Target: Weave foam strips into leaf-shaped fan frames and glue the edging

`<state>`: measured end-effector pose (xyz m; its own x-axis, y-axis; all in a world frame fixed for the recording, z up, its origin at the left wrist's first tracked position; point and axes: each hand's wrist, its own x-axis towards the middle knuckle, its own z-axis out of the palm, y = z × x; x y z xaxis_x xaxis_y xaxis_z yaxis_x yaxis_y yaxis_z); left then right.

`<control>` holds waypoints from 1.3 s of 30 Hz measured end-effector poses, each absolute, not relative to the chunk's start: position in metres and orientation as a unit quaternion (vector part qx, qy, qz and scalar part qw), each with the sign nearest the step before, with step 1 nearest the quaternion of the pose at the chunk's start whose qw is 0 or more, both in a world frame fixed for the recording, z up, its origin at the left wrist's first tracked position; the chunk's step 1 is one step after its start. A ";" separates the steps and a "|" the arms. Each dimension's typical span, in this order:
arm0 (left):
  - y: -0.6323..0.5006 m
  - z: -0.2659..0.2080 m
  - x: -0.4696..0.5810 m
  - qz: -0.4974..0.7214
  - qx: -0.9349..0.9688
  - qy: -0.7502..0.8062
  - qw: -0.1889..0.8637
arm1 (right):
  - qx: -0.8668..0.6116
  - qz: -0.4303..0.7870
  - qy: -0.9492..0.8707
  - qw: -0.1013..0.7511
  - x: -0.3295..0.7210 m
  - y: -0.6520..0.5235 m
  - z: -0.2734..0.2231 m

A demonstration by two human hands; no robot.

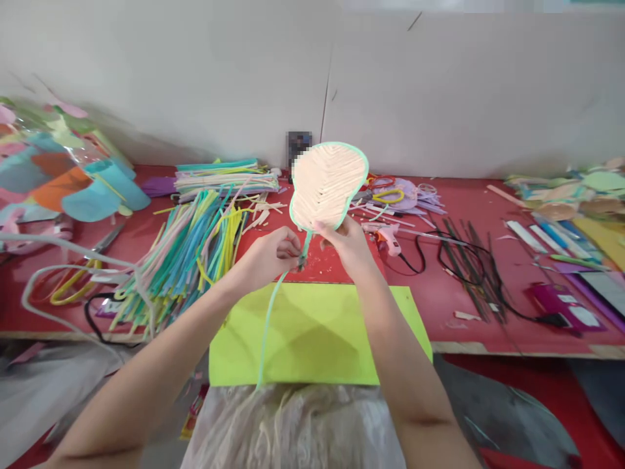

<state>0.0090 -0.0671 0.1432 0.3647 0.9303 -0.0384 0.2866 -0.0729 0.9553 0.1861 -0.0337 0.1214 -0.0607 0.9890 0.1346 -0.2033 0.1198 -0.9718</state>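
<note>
in the head view, a red tabletop [415,303] ran along a pale wall [195,78], with a lime-green sheet [317,332] at its front. blue pot-like forms [92,195] stood at left, contents too blurred to tell. above the tabletop, the left hand [268,255] had fingers pinched near the mint stem [307,240] of an upright, cream fan-shaped piece [329,182]; the right hand [351,246] had fingers closed on its lower edge.

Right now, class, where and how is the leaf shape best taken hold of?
Probably by the green stem, just under the broad part of the leaf shape, pinched from below on the person's side. The stem is narrow and points down, while the part above spreads wide. The left hand pinches the stem's lower end, so take hold above it.
</note>
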 end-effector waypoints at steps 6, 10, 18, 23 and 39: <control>-0.067 0.143 0.007 0.316 0.614 0.443 0.572 | -0.384 0.563 -0.466 0.565 0.185 -0.038 0.123; -0.065 0.137 0.004 0.308 0.588 0.433 0.610 | -0.358 0.575 -0.457 0.576 0.186 -0.040 0.122; -0.074 0.138 0.003 0.293 0.566 0.425 0.643 | -0.359 0.548 -0.465 0.596 0.191 -0.047 0.122; -0.082 0.148 0.009 0.297 0.563 0.440 0.634 | -0.365 0.534 -0.471 0.600 0.195 -0.051 0.128; -0.084 0.171 0.022 0.391 0.626 0.370 0.565 | -0.345 0.509 -0.463 0.638 0.203 -0.050 0.159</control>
<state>0.0219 -0.0840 0.1708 0.4203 0.9045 0.0725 0.0205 -0.0894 0.9958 0.2032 -0.0500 0.1588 0.0522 0.9692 0.2406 -0.3301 0.2441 -0.9118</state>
